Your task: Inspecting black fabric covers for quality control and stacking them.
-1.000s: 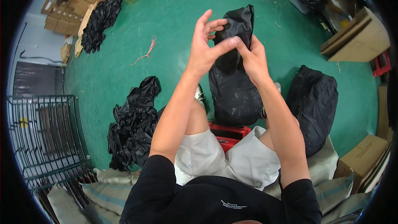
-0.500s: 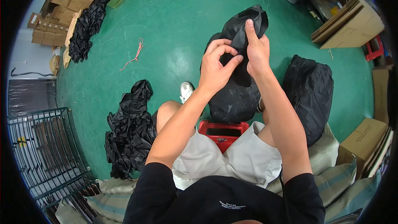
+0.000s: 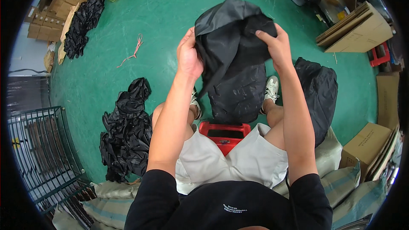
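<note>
A black fabric piece (image 3: 234,30) is spread between my two hands in front of me, its folds hanging down. My left hand (image 3: 190,57) grips its left edge, with the fingertips partly behind the cloth. On the other side my right hand (image 3: 279,47) pinches the right edge, thumb on top. Below the cloth, a large black bundle (image 3: 236,100) stands on the floor between my feet; the cloth covers its upper part. A crumpled heap of black fabric (image 3: 128,132) lies by my left leg. Beside my right leg rests another black bundle (image 3: 317,98).
Under me is a red plastic stool (image 3: 225,140). A dark metal rack (image 3: 47,157) stands at the left, pale woven sacks (image 3: 113,211) behind me. Cardboard boxes (image 3: 366,145) and flat cardboard (image 3: 358,34) are at right. Pink string (image 3: 135,51) lies on the green floor (image 3: 166,30).
My hands have moved apart, the left one outward to the left. The black fabric, earlier bunched between my fingers, is now opened out wide.
</note>
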`<state>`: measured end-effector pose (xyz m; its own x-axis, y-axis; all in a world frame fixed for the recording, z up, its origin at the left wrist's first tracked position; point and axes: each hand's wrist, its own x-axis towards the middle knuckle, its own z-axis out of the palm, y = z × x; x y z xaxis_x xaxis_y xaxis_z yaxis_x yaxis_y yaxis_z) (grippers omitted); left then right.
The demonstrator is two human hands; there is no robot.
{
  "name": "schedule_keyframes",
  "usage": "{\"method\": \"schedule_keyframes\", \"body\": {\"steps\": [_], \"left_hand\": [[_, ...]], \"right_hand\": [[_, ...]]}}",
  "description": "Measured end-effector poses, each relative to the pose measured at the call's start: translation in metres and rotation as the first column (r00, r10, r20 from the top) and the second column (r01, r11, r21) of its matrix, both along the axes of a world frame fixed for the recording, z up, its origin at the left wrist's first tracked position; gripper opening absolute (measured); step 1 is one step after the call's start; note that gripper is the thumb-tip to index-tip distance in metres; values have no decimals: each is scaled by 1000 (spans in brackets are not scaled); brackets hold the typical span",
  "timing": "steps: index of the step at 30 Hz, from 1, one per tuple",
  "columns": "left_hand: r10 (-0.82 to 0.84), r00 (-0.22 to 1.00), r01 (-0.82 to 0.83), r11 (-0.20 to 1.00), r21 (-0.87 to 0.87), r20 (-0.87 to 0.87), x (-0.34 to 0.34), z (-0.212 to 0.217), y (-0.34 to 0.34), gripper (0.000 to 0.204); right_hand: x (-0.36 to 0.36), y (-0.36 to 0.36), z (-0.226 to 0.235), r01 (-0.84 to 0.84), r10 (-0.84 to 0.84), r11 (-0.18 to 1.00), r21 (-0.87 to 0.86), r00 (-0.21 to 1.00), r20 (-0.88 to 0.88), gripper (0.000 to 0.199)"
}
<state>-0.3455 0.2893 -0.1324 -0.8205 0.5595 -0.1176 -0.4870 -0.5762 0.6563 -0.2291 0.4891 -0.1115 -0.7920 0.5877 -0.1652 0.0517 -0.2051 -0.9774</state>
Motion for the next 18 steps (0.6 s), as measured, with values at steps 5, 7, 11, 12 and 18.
{"method": "schedule_keyframes", "body": {"steps": [5,7,11,12,18], "left_hand": [[-136,989,136,991,7,55,8,-3,-1,32],[-147,980,153,988,-35,132,9,-4,2,37],[-124,982,128,992,-20,140,11,-3,8,46],[-140,986,143,989,-31,92,17,11,10,48],[-359,614,-249,757,-604,-703,23,3,9,116]], "right_hand": [[-3,0,-18,-102,106,992,80,993,-44,43],[-5,-2,-20,-57,117,916,397,985,-126,48],[-6,4,-25,46,4,797,602,997,-82,28],[-11,3,-31,235,-87,740,630,963,-256,16],[-8,6,-24,201,-175,947,251,977,-122,16]]}}
